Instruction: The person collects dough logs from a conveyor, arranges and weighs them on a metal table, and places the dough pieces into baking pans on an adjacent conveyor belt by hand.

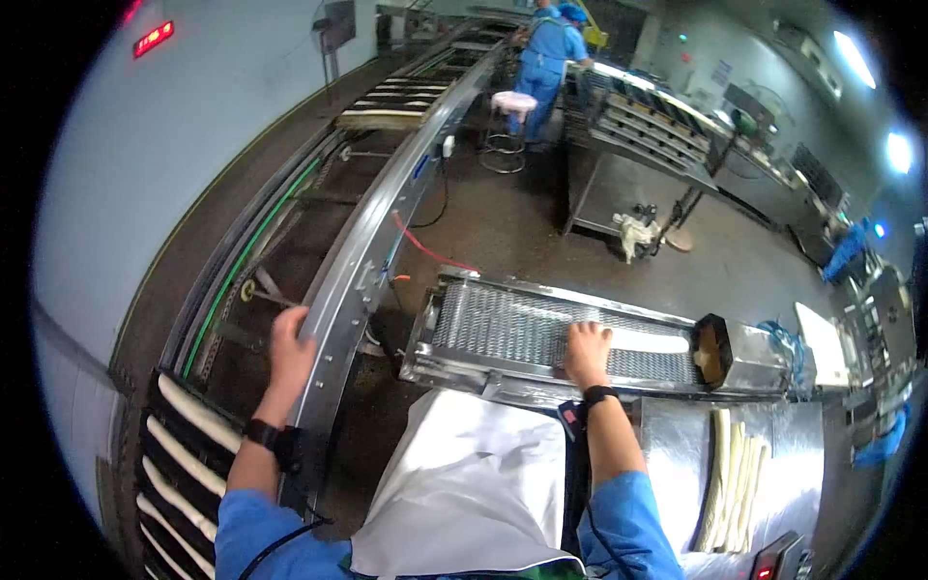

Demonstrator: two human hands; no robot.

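My right hand (587, 354) is closed at the left end of a long pale dough strip (650, 341), which lies on the wire-mesh belt (493, 322) of a short conveyor. My left hand (291, 346) is raised at the metal rail (338, 280) of the long conveyor on the left; its fingers are curled and blurred, and whether they hold anything is unclear. Below it, at the lower left, several dough strips (188, 458) lie in the grooves of a dark tray. More dough strips (739, 483) rest side by side on the steel table (796, 454) at the lower right.
A metal housing (759, 358) stands at the belt's right end. Farther back are a stool (512, 103), a rack of trays (652, 126) and a co-worker in blue (549, 58). A red hose (425, 249) runs beside the long rail. White cloth (634, 236) hangs near the back table.
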